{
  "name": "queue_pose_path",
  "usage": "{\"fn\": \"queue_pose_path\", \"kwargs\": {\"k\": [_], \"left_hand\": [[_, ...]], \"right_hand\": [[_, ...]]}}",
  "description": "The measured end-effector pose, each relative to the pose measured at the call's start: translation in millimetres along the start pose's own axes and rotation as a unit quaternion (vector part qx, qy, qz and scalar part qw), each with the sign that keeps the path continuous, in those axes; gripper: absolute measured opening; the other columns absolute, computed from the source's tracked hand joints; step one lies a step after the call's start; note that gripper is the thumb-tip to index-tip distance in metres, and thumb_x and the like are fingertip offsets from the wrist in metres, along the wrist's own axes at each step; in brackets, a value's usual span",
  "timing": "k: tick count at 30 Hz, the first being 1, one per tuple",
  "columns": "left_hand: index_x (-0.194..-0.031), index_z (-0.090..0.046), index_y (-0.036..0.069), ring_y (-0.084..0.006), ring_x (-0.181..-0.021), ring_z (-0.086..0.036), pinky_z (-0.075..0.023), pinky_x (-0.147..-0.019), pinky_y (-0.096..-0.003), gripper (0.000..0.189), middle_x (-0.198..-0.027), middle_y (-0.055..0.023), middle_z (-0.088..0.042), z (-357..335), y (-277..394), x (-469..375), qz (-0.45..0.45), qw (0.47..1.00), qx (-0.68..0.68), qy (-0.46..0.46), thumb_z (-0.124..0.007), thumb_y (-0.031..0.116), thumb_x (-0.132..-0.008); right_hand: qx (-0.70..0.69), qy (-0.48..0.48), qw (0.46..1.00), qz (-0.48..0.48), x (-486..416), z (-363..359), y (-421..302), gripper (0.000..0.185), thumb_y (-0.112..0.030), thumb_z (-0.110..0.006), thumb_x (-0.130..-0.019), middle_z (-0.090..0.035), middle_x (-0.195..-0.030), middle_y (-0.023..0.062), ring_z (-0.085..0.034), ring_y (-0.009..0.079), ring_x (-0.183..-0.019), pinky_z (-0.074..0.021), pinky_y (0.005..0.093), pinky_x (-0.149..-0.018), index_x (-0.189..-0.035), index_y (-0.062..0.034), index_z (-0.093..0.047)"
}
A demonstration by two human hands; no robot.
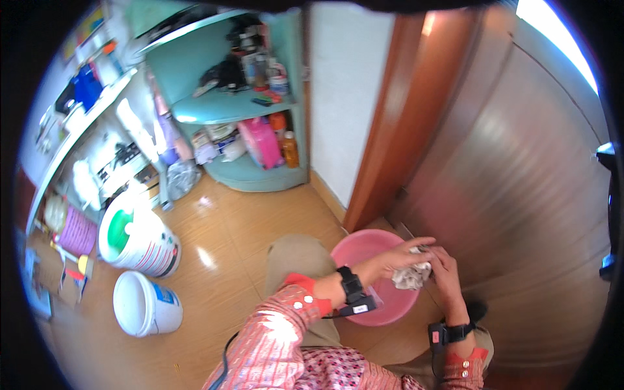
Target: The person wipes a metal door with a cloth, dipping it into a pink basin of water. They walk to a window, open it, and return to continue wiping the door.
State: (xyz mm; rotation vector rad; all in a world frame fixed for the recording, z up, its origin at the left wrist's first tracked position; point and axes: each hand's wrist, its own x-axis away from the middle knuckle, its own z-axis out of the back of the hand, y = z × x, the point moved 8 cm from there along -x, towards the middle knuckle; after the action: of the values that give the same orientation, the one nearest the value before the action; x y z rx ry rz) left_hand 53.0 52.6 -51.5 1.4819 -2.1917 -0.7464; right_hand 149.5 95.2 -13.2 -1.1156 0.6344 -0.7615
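Observation:
A crumpled greyish-white cloth (pixel 411 278) is bunched between my two hands above the right side of a round pink plastic basin (pixel 358 246). My left hand (pixel 397 258) grips the cloth from the left, its fingers stretched across the top. From the other side my right hand (pixel 444 268) presses against it, and the fingertips of both hands meet. Part of the cloth is hidden behind the fingers. The basin stands on the floor between my knees. Whether it holds water, I cannot tell.
Close on my right rises a shiny, reflective panel (pixel 512 195), beside a brown wooden door frame (pixel 390 122). To the left stand a white bucket (pixel 163 307) and a larger printed bucket (pixel 156 248). A teal corner shelf (pixel 219 109) holds bottles and other goods.

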Motion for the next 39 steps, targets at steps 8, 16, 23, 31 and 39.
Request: {"fn": "queue_pose_path", "kwargs": {"k": [8, 16, 23, 31, 39], "left_hand": [[-0.124, -0.056, 0.002, -0.0164, -0.083, -0.067, -0.0559, -0.068, -0.0298, 0.030, -0.099, -0.0088, -0.066, 25.4, 6.9, -0.6, -0.056, 0.982, -0.141, 0.108, -0.056, 0.007, -0.095], [-0.126, -0.056, 0.003, -0.0153, -0.079, -0.066, -0.0556, -0.067, -0.0289, 0.038, -0.097, -0.0071, -0.066, 21.2, 15.1, 13.7, -0.026, 0.995, -0.093, 0.037, -0.058, 0.005, -0.088], [-0.135, -0.049, 0.010, -0.0135, -0.081, -0.065, -0.0548, -0.068, -0.0279, 0.050, -0.103, -0.0059, -0.064, -5.9, 12.6, 19.0, -0.017, 0.993, -0.102, -0.053, -0.060, 0.007, -0.087], [-0.126, -0.056, 0.004, -0.0124, -0.082, -0.064, -0.0537, -0.070, -0.0274, 0.040, -0.103, -0.0058, -0.064, 25.2, 3.1, 18.5, 0.055, 0.971, -0.228, 0.037, -0.065, 0.013, -0.089], [-0.116, -0.062, 0.002, -0.0107, -0.077, -0.064, -0.0540, -0.066, -0.0246, 0.027, -0.091, -0.0032, -0.066, 4.1, 57.2, 40.0, 0.039, 0.955, -0.259, 0.142, -0.064, 0.006, -0.090]], "right_hand": [[-0.220, 0.052, 0.973, -0.041, 26.7, -28.2, -4.5, 0.035, -0.013, -0.053, -0.098, -0.059, -0.118, 0.0036, -0.059, 0.0101, -0.092, -0.0496, 0.0216, -0.071, -0.131, -0.0020, -0.055], [-0.127, 0.103, 0.981, -0.108, 59.9, -17.1, -12.2, 0.032, -0.003, -0.057, -0.093, -0.064, -0.098, 0.0021, -0.052, 0.0043, -0.066, -0.0417, 0.0190, -0.056, -0.125, 0.0004, -0.057], [0.111, 0.069, 0.988, -0.084, 39.7, 21.7, -46.9, 0.020, -0.001, -0.056, -0.087, -0.063, -0.086, -0.0006, -0.050, 0.0048, -0.065, -0.0394, 0.0214, -0.055, -0.104, 0.0017, -0.065], [-0.004, 0.045, 0.987, -0.153, 34.7, 38.2, -22.3, 0.016, -0.006, -0.056, -0.087, -0.061, -0.082, -0.0003, -0.053, 0.0069, -0.069, -0.0430, 0.0233, -0.059, -0.099, 0.0003, -0.064], [-0.044, -0.023, 0.990, -0.133, 27.2, 45.2, 58.0, 0.017, -0.008, -0.057, -0.090, -0.063, -0.082, 0.0003, -0.056, 0.0068, -0.071, -0.0474, 0.0245, -0.063, -0.102, -0.0002, -0.065]]}}
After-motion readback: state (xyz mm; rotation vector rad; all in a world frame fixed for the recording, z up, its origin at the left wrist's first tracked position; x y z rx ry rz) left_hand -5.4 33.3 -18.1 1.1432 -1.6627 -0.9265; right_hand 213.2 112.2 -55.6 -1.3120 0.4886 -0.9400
